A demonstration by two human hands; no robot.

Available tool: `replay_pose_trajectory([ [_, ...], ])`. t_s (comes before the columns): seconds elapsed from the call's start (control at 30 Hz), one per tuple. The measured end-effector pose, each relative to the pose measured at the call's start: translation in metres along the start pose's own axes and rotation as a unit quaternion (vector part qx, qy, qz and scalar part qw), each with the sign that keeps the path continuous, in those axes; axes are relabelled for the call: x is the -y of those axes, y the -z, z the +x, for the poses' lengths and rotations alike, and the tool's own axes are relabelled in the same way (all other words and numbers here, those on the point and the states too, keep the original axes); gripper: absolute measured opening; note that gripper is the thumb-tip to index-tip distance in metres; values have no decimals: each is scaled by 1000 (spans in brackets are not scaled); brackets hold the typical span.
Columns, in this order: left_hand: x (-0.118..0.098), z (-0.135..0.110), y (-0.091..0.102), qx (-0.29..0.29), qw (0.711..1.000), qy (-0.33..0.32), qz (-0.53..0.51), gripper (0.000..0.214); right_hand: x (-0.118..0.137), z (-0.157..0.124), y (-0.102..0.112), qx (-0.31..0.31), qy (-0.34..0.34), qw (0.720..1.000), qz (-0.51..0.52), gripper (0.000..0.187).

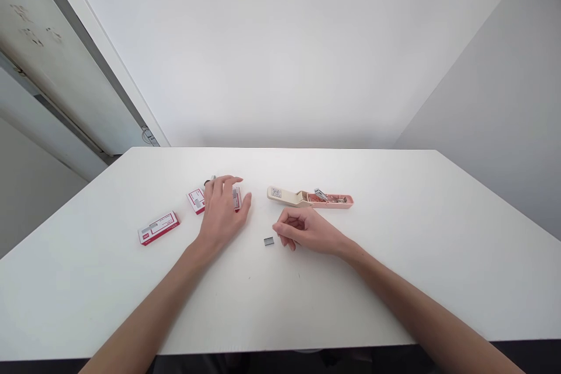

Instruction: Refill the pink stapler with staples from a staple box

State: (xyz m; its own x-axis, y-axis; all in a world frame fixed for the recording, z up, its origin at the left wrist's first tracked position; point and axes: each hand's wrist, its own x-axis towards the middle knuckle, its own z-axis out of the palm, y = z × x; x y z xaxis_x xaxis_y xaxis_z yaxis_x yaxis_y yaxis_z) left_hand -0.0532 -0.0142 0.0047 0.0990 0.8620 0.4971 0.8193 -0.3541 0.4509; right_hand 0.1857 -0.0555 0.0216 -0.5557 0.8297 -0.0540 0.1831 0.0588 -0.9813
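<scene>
My left hand is spread over a box; my right hand, curled, grip unclear, seems mid staple-handling: this staple strip demands fine pinching.

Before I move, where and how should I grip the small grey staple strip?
I'd pinch the staple strip by its straight near and far edges, from above and the right: it lies low on the table, with the right hand just right of it.
</scene>
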Motion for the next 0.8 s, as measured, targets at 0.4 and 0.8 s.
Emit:
replay_pose_trajectory([
  [0.4,23,-3,-4,-18,989,-45,140,43,-11,0,-5,-9,116,980,-162,20],
  [0.8,-17,-5,-4,4,986,-168,10,48,-18,5,-8,-22,164,949,-268,14],
])
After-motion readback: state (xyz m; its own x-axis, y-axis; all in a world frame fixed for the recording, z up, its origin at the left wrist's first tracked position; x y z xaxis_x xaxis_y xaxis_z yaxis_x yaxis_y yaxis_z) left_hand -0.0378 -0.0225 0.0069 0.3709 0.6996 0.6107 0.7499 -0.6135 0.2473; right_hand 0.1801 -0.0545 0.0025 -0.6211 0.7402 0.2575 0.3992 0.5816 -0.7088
